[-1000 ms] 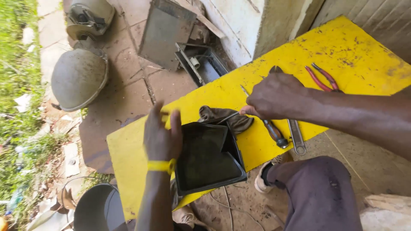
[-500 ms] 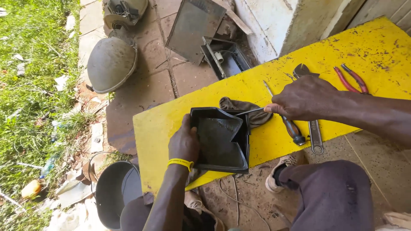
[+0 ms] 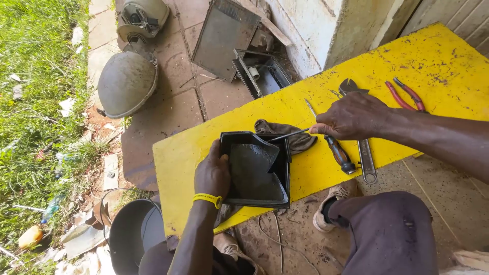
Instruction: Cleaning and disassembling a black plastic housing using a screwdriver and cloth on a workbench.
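My left hand (image 3: 212, 174), with a yellow band on the wrist, grips the left edge of a black square plastic housing (image 3: 257, 170) lying on the yellow board (image 3: 326, 102). My right hand (image 3: 351, 116) holds a thin metal rod or screwdriver shaft (image 3: 290, 135) whose tip points at the housing's top rim. A grey rag (image 3: 282, 133) lies just behind the housing. A screwdriver with a dark handle (image 3: 340, 154) rests on the board under my right hand.
An adjustable wrench (image 3: 364, 153) and red-handled pliers (image 3: 405, 95) lie on the board's right part. On the paved ground are a domed metal cover (image 3: 127, 81), a grey flat panel (image 3: 221, 38), an open box (image 3: 260, 74) and a bucket (image 3: 130, 237). Grass runs along the left.
The view has shifted so the board sits further right. My right hand has picked up the thin rod and brought its tip to the housing's rim. My left hand keeps its hold.
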